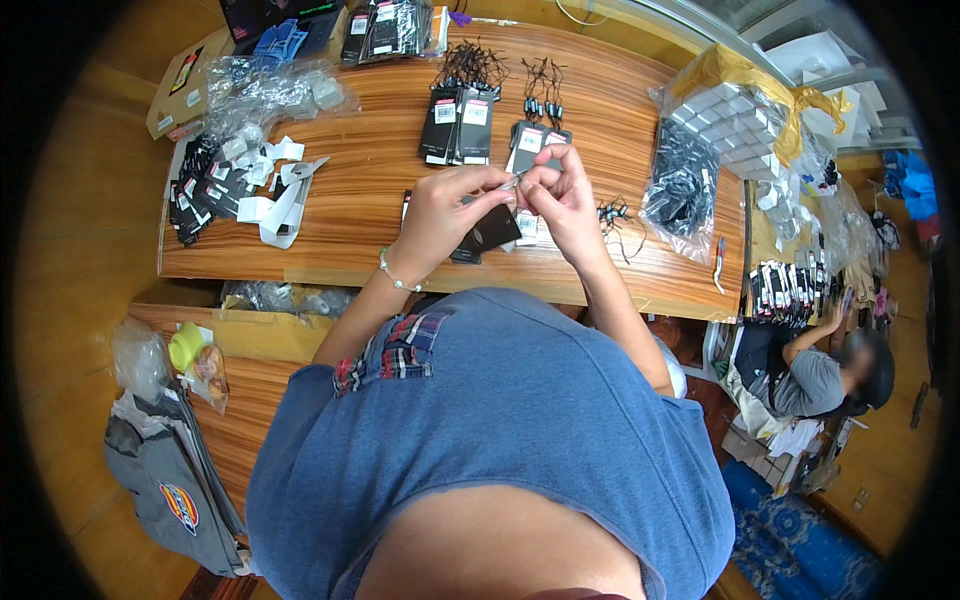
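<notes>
My left hand [445, 212] is closed over the table's front part, a beaded bracelet at its wrist. From under its fingers a black hang tag [497, 229] slants down to the right. My right hand [562, 203] pinches at the left fingertips, where a small pale thing [513, 184] shows; its kind is too small to tell. Below the hands lie more tags, partly hidden. Just beyond them are stacks of black hang tags [440, 128] with dark cords [472, 68], and a smaller stack of tags [528, 145].
Loose tags [205, 195] and white label strips [290, 205] lie at left, with plastic bags [255, 95] behind. On the right are a bag of black cords [684, 180], small pliers or snips [719, 265] and a wrapped box stack [730, 115]. A person [815, 380] sits far right.
</notes>
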Available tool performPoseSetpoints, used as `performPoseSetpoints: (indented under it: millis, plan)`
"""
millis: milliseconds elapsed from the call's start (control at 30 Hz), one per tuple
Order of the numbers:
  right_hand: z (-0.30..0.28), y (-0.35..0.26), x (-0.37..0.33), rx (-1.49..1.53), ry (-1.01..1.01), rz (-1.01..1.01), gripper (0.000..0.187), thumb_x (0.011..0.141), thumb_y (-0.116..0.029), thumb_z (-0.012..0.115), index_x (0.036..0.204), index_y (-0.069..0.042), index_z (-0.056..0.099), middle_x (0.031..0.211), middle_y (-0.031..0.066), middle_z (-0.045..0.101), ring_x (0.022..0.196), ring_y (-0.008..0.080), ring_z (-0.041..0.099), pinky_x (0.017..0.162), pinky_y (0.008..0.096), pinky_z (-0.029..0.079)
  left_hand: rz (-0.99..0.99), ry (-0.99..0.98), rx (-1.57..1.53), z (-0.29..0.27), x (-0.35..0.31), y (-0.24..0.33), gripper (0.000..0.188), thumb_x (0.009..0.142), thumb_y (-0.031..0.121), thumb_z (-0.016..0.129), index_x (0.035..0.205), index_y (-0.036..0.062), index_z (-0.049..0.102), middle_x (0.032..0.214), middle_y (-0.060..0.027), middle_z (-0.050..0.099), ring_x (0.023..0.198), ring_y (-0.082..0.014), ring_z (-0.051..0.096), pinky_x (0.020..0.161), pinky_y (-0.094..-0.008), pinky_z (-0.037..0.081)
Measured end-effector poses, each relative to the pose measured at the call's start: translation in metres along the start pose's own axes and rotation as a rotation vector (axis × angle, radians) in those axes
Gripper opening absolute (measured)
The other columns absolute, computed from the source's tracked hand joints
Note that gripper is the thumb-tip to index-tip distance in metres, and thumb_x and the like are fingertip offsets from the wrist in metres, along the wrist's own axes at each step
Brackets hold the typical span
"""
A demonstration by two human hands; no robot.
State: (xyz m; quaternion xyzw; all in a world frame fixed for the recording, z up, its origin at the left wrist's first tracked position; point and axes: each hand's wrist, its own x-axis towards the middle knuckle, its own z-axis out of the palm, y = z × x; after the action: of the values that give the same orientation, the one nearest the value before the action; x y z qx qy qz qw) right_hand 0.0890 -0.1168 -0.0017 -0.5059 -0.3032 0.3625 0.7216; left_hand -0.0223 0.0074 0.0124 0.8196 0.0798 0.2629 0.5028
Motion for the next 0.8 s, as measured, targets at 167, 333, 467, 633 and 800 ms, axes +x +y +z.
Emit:
performPoseSetpoints:
  millis: [167, 333, 467, 633, 800]
  plan:
    - [-0.0018, 0.0008, -0.0008, 0.093, 0.003, 0.06, 0.025, 0.083, 0.004, 0.047, 0.102, -0.007, 0.034, 0.067, 0.0047, 0.052, 0.059, 0.0086, 0.045, 0.052, 0.0193, 0.034, 0.253, -0.042, 0.187, -0.0058, 0.0055, -0.0034, 0.014, 0.072, 0.006, 0.066, 0.086, 0.0022, 0.066, 0.08, -0.009, 0.065, 0.071, -0.0215, 0.061, 0.064, -0.0293, 0.048]
    - [-0.0001, 0.0035, -0.0022, 0.26, 0.017, 0.123, 0.025, 0.083, 0.004, 0.046, 0.103, -0.007, 0.036, 0.068, 0.005, 0.052, 0.06, 0.009, 0.045, 0.053, 0.0194, 0.034, 0.284, -0.046, 0.195, -0.0079, 0.0061, -0.0046, 0.013, 0.073, 0.007, 0.066, 0.085, 0.0018, 0.066, 0.079, -0.0094, 0.064, 0.072, -0.022, 0.061, 0.065, -0.0302, 0.047]
    - [-0.0015, 0.0056, -0.0006, 0.361, 0.006, 0.127, 0.024, 0.083, 0.003, 0.047, 0.103, -0.007, 0.037, 0.068, 0.005, 0.052, 0.058, 0.0086, 0.043, 0.053, 0.0193, 0.034, 0.205, -0.044, 0.106, -0.0058, 0.005, -0.0088, 0.013, 0.073, 0.006, 0.065, 0.085, 0.0012, 0.066, 0.078, -0.0092, 0.064, 0.072, -0.0213, 0.06, 0.065, -0.0294, 0.047]
    - [-0.0014, 0.0037, 0.0006, 0.114, 0.022, 0.018, 0.024, 0.084, 0.003, 0.047, 0.104, -0.006, 0.036, 0.069, 0.0049, 0.053, 0.061, 0.0077, 0.047, 0.054, 0.0188, 0.035, 0.098, -0.049, -0.002, -0.0026, 0.0014, -0.0088, 0.013, 0.073, 0.008, 0.065, 0.085, 0.0021, 0.066, 0.08, -0.0092, 0.064, 0.072, -0.0213, 0.06, 0.065, -0.0291, 0.047]
    - [0.0059, 0.0006, 0.0007, 0.01, 0.026, 0.025, 0.025, 0.084, 0.003, 0.048, 0.104, -0.005, 0.035, 0.071, 0.0039, 0.054, 0.066, 0.0069, 0.051, 0.055, 0.0178, 0.039, 0.22, 0.021, 0.087, -0.0033, 0.0047, -0.0075, 0.013, 0.073, 0.005, 0.065, 0.085, 0.0015, 0.065, 0.082, -0.0087, 0.064, 0.074, -0.0205, 0.059, 0.066, -0.0287, 0.046]
